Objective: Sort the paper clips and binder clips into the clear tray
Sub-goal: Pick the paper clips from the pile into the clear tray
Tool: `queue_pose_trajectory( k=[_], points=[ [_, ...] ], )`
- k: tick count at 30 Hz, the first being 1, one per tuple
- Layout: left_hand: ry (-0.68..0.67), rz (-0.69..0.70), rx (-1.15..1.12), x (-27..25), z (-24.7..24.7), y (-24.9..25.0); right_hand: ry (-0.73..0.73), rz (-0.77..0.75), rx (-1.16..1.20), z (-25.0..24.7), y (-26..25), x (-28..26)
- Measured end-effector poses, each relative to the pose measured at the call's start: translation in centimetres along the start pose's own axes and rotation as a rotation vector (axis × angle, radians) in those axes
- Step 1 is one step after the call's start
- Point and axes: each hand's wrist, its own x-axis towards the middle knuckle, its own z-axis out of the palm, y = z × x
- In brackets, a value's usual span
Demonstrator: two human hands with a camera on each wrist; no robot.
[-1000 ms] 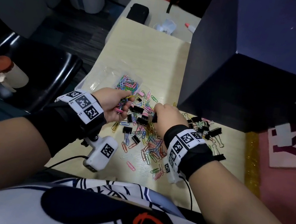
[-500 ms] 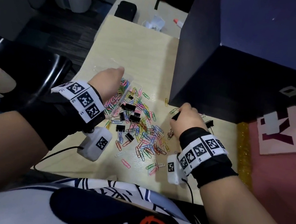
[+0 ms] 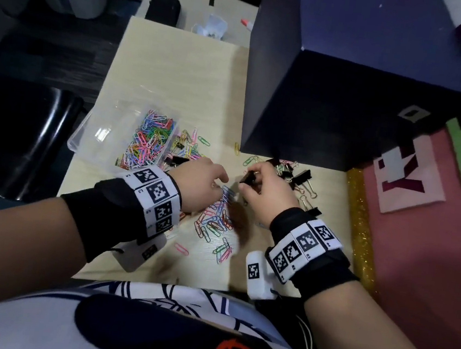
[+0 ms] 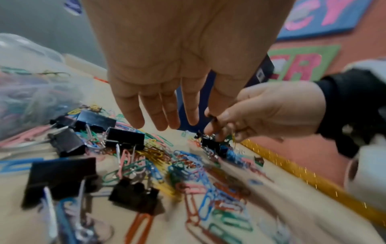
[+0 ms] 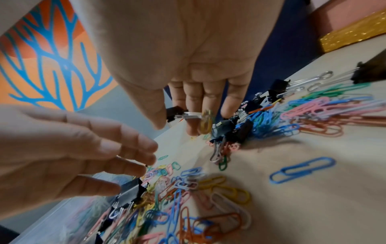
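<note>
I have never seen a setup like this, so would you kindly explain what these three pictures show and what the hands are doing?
No machine here: a person wears cameras on the head and both wrists. The head view looks down at a table; each wrist view looks along its own hand. Coloured paper clips and black binder clips lie scattered on the table, and a clear tray on the left holds many paper clips. The left hand hovers open over the pile, holding nothing. The right hand pinches a black binder clip; a yellow paper clip also hangs at its fingers.

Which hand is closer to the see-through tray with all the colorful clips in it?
Left. The left hand hovers just beside the clear tray, while the right hand is farther away, holding a black binder clip.
</note>
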Motion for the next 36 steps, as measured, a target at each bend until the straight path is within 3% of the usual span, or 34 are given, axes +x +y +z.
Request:
queue_pose_trajectory(
  k=[6,11,22,26,29,33,36],
  points=[
    [-0.122,0.066,0.169,0.3,1.1,0.2,0.121,0.106,0.317,-0.5,2.0,-0.2],
    [-0.026,0.139,-0.014,0.9,0.7,2.2,0.146,0.091,0.450,-0.8,1.9,-0.7],
    [0.042,0.084,-0.236,3.2,0.1,5.7,0.037,0.078,0.594,-3.3,3.2,0.0],
    [0.113,-0.011,-0.351,3.8,-0.1,5.7,0.070,0.127,0.580,-4.3,4.6,0.8],
    [0.143,-0.086,-0.417,4.0,-0.3,5.4,0.176,0.195,0.495,-5.7,6.0,1.3],
    [0.118,-0.149,-0.338,4.0,-0.1,5.0,0.298,0.288,0.277,-6.8,8.0,1.9],
    [0.077,-0.165,-0.179,3.9,0.4,4.9,0.299,0.319,0.082,-6.6,8.8,2.3]
  ],
)
